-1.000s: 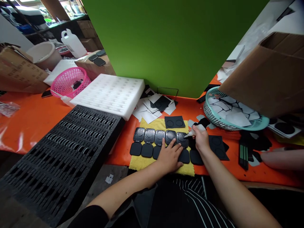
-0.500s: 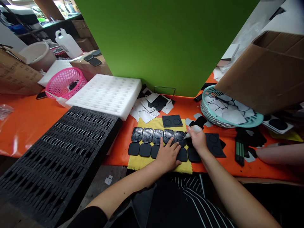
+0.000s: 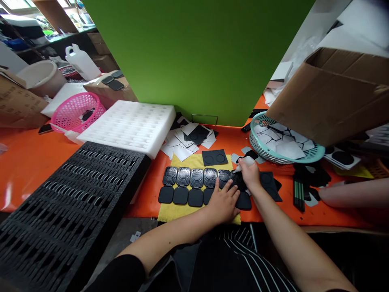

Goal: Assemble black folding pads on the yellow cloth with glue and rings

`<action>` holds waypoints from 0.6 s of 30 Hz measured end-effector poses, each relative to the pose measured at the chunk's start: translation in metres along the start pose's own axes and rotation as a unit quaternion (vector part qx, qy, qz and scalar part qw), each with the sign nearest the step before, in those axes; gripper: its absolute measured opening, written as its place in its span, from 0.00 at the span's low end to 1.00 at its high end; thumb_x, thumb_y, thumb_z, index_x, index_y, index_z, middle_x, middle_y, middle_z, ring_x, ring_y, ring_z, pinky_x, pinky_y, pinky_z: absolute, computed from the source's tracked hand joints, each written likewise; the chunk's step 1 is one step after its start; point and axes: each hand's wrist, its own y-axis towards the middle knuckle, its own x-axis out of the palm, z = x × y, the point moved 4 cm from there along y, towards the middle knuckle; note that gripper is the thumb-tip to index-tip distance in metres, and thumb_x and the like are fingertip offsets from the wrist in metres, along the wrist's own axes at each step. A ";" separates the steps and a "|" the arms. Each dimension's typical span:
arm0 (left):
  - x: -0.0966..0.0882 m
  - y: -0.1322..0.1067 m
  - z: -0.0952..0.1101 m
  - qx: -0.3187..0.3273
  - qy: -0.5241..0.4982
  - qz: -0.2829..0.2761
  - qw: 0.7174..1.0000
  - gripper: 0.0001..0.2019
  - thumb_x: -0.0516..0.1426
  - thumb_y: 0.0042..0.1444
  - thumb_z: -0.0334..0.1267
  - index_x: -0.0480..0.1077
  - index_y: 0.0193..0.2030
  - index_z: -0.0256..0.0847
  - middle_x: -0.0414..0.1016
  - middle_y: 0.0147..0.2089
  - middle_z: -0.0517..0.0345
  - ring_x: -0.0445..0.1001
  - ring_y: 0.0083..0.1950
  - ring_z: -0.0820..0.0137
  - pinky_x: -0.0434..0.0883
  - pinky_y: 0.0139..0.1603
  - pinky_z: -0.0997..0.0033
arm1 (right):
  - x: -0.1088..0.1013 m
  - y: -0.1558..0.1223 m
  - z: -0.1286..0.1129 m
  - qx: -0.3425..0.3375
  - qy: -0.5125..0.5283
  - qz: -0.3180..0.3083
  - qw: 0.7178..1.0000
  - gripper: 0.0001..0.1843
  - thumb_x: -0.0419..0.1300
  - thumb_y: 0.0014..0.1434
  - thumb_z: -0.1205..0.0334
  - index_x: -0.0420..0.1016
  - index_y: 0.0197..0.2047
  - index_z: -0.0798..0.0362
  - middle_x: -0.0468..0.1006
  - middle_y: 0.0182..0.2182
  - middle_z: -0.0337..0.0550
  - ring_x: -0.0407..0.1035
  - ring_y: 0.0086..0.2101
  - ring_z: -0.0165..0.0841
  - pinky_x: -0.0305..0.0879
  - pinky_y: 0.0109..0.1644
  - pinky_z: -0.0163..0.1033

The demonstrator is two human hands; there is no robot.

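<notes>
A row of several black hinged cases (image 3: 183,177), flipped open like compacts, lies on a yellow cloth (image 3: 173,213). Their upper halves have a shiny round gridded recess; the lower halves are plain and flat. My left hand (image 3: 224,201) rests with spread fingers over the lower halves toward the right of the row. In my right hand (image 3: 249,175) is a small white squeeze bottle (image 3: 247,162), its nozzle tilted down at the upper half of the rightmost case (image 3: 238,178). Just beyond the row lies a dark sheet with two circles (image 3: 214,157).
A black slotted foam tray (image 3: 91,194) and a white foam block (image 3: 130,121) stand left. Papers (image 3: 182,150) lie behind the cloth. To the right are a turquoise basket (image 3: 258,146), a cardboard box (image 3: 328,97) and another person's arm (image 3: 352,192). A pink basket (image 3: 75,107) sits far left.
Both my hands have shifted one case rightward along the row. The bottle's nozzle has passed from the fifth case to the last one. The whole view has moved slightly.
</notes>
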 end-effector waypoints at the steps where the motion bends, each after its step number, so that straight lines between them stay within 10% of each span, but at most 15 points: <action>1: 0.001 0.001 0.000 -0.002 -0.001 0.001 1.000 0.28 0.48 0.54 0.52 0.55 0.58 0.41 0.56 0.61 0.53 0.41 0.65 0.56 0.37 0.60 0.38 | -0.001 0.000 -0.001 -0.004 -0.007 0.000 1.000 0.15 0.58 0.47 0.49 0.71 0.26 0.53 0.75 0.22 0.41 0.68 0.26 0.35 0.61 0.33 0.37; 18: 0.001 0.008 0.002 -0.012 -0.005 -0.008 1.000 0.28 0.50 0.52 0.53 0.58 0.56 0.41 0.59 0.60 0.52 0.41 0.64 0.55 0.35 0.59 0.36 | -0.020 0.009 0.015 0.079 0.113 0.056 0.989 0.17 0.56 0.47 0.47 0.66 0.25 0.54 0.73 0.19 0.40 0.59 0.14 0.27 0.53 0.16 0.33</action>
